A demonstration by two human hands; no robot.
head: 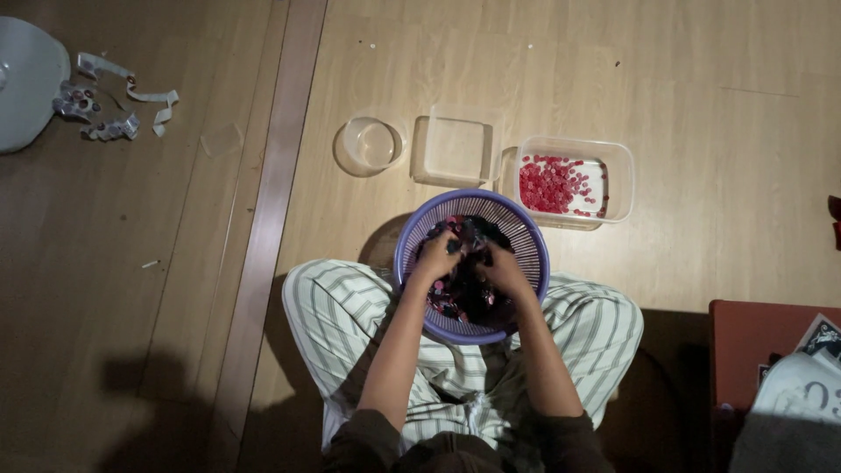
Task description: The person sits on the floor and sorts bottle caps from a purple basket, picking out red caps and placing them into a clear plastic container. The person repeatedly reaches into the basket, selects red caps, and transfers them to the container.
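A purple slotted basket [526,229] rests between my crossed legs, filled with several small dark, red and pink round pieces [464,293]. Both hands are down inside it. My left hand [435,257] is curled among the pieces on the left side. My right hand [503,265] is curled among them on the right, close to the left hand. The fingertips are buried, so what each hand holds is hidden.
On the wooden floor beyond the basket stand a clear round bowl [371,142], a clear square tub [459,147] and a clear rectangular tub [618,175] with several red round pieces. White scraps [105,105] lie far left by a pale round base [26,83]. A red box [753,350] sits right.
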